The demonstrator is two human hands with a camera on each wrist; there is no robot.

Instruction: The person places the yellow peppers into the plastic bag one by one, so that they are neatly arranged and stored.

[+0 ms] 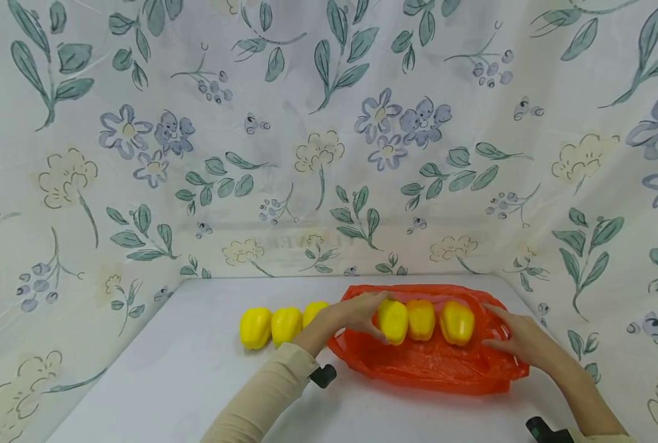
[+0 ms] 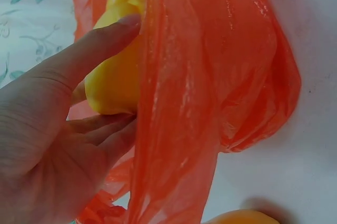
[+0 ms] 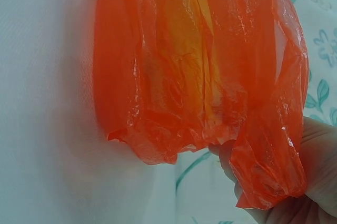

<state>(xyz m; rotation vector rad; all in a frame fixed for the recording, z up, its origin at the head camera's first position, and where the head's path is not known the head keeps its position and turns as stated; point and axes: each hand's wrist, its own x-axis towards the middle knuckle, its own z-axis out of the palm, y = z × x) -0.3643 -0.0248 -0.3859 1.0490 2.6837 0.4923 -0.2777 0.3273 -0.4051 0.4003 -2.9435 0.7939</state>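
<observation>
My left hand (image 1: 359, 312) has thumb and fingers curled round a yellow pepper (image 1: 393, 323) in the mouth of the red bag (image 1: 434, 369), at its left side. Two peppers (image 1: 457, 323) sit beside it to the right, also in the bag. My right hand (image 1: 519, 338) pinches the bag's right edge. Three more peppers (image 1: 255, 328) line the white counter (image 1: 184, 369) left of the bag, one partly behind my left arm.
</observation>
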